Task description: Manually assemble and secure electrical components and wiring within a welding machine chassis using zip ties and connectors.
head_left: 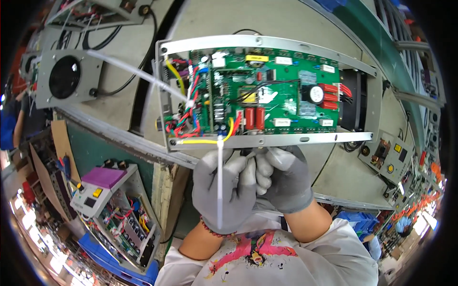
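Observation:
An open metal chassis [286, 140] lies in front of me, with a green circuit board [281, 81] inside it. Just below its near rail, my left hand [222, 193] and my right hand [288, 183], both in grey gloves, meet with fingertips curled together. Something small and dark shows at the fingertips; I cannot make out what it is. A white cable tie [220, 176] hangs from the yellow wire [200, 141] at the near rail, its tail passing over my left hand. Another white cable tie [138, 71] sticks out from the wire bundle toward the upper left.
At the left stands a grey panel with a round black fan [65, 77]. A second open unit with a purple top [104, 176] sits lower left on a blue bin [107, 252]. Another grey unit [386, 157] lies at the right, and a blue crate [355, 221] stands below it.

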Available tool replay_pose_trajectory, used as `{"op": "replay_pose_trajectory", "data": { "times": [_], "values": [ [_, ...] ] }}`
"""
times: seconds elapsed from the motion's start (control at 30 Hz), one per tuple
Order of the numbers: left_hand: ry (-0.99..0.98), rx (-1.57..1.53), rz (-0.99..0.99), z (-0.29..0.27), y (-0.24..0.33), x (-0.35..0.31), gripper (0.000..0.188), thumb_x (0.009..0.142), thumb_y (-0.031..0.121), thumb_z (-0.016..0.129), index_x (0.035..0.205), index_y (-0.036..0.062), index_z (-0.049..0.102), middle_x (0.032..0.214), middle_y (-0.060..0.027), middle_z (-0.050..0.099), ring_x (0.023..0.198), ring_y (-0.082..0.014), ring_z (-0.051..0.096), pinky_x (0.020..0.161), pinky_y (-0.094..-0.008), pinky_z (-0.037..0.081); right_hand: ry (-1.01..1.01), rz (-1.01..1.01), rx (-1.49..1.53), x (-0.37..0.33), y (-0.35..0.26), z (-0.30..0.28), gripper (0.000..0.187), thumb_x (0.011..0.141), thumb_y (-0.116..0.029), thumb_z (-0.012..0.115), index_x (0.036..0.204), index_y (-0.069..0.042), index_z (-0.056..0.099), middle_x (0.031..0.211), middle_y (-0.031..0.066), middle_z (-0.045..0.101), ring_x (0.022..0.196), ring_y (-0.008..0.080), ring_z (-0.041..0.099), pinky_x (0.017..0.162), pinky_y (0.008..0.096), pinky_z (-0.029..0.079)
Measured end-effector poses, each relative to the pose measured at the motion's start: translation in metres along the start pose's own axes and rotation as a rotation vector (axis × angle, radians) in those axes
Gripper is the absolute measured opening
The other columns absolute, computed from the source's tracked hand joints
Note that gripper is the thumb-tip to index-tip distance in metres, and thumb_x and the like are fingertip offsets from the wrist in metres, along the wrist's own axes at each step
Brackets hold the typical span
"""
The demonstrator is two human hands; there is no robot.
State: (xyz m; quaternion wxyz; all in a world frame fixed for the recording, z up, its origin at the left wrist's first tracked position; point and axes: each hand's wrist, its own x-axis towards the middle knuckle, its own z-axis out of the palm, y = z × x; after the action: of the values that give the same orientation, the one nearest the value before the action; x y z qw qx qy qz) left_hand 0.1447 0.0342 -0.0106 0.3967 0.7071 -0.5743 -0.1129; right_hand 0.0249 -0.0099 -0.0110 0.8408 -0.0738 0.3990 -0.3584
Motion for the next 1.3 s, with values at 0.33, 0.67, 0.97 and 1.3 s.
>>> {"op": "replay_pose_trajectory", "data": {
  "times": [0.33, 0.67, 0.97, 1.3],
  "values": [
    [-0.068, 0.022, -0.115, -0.004, 0.028, 0.015, 0.030, 0.071, 0.020, 0.076, 0.092, 0.0029, 0.064, 0.101, -0.0186, 0.054, 0.089, -0.0333, 0.056, 0.076, -0.0403, 0.048, 0.093, -0.040, -0.049, 0.003, 0.002, 0.008, 0.016, 0.090, -0.009, 0.051, 0.097, 0.000, 0.062, 0.084, 0.0004, 0.058, 0.067, 0.0071, 0.053, 0.056, 0.0238, 0.042],
    [-0.077, 0.036, -0.068, -0.008, 0.011, 0.007, 0.013, 0.081, 0.008, 0.069, 0.091, 0.0013, 0.065, 0.097, -0.0169, 0.057, 0.090, -0.0319, 0.059, 0.076, -0.0390, 0.049, -0.016, -0.043, -0.143, 0.006, -0.001, 0.004, 0.019, 0.093, -0.015, 0.053, 0.096, 0.002, 0.061, 0.069, 0.0058, 0.057, 0.056, 0.0119, 0.053, 0.051, 0.0249, 0.042],
    [-0.048, -0.539, -0.535, -0.024, -0.016, -0.010, 0.014, 0.077, -0.005, 0.066, 0.091, -0.0056, 0.064, 0.091, -0.0111, 0.065, 0.083, -0.0161, 0.061, 0.076, -0.0287, 0.048, 0.028, 0.040, -0.182, -0.001, -0.005, 0.012, 0.022, 0.093, -0.019, 0.053, 0.091, 0.003, 0.059, 0.066, 0.0069, 0.057, 0.053, 0.0130, 0.053, 0.051, 0.0247, 0.042],
    [-0.323, -0.669, -0.328, -0.025, -0.039, 0.003, 0.022, 0.069, 0.006, 0.081, 0.085, -0.0020, 0.068, 0.085, -0.0114, 0.068, 0.072, -0.0166, 0.064, 0.064, -0.0275, 0.050, 0.047, 0.016, -0.094, -0.001, 0.008, 0.009, 0.019, 0.091, -0.016, 0.055, 0.086, 0.002, 0.059, 0.064, 0.0025, 0.052, 0.047, 0.0078, 0.044, 0.042, 0.0236, 0.032]
  ]
}}
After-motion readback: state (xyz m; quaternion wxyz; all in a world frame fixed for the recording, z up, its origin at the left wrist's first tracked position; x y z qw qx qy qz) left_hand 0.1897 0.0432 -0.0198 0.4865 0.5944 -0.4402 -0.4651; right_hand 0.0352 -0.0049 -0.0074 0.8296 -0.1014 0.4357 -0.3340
